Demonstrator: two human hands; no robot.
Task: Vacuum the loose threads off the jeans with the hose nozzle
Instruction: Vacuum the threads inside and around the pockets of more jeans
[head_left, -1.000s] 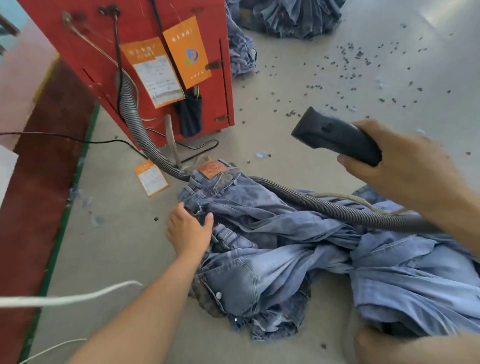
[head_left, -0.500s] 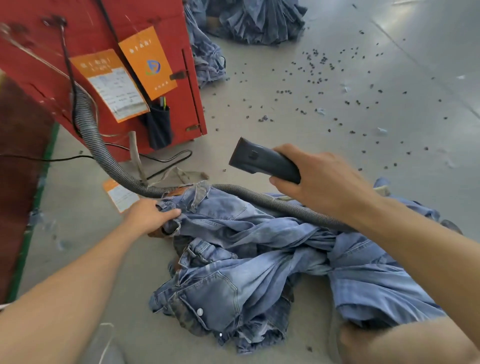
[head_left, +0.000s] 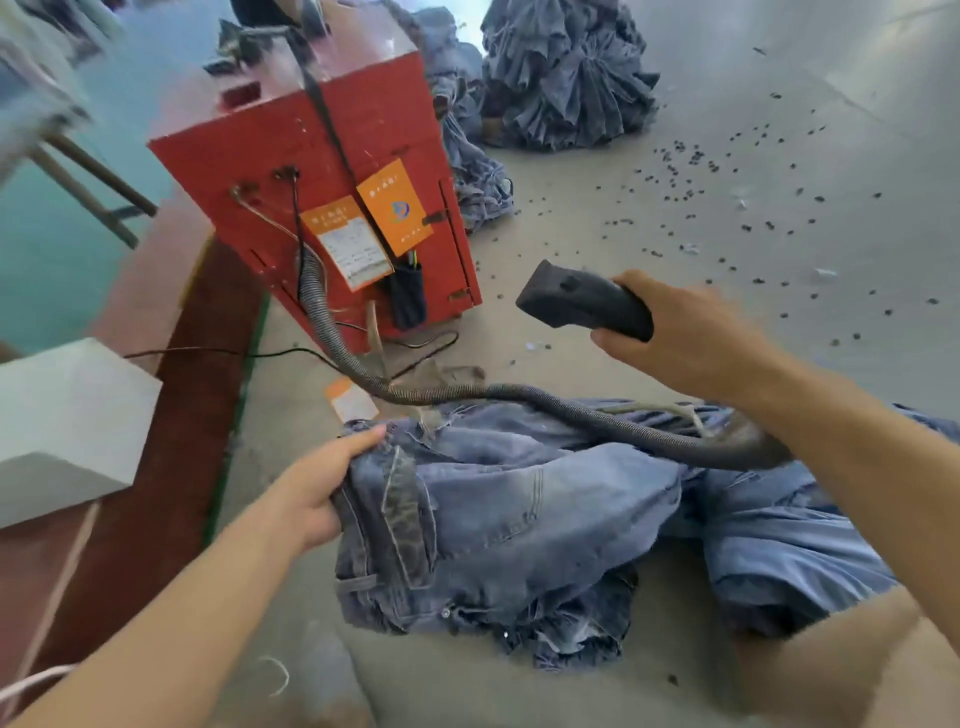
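Note:
A heap of light blue jeans (head_left: 524, 519) lies on the grey floor in front of me. My left hand (head_left: 322, 488) grips the waistband of the top pair at its left edge and holds it raised a little. My right hand (head_left: 691, 338) holds the black hose nozzle (head_left: 576, 301) in the air above and beyond the heap, its mouth pointing left, clear of the denim. The ribbed grey hose (head_left: 519, 397) runs from the nozzle across the jeans to the red vacuum cabinet (head_left: 332, 140).
The red cabinet carries orange tags (head_left: 395, 208) and stands at the back left. More bundled jeans (head_left: 566, 78) sit behind it. Small dark bits (head_left: 685, 192) scatter the floor at the right. A white box (head_left: 67, 421) and a dark red strip lie at the left.
My left hand has pulled the waistband of the top pair up and toward me, spreading the denim. The nozzle in my right hand stays lifted above the heap. The camera has tilted up.

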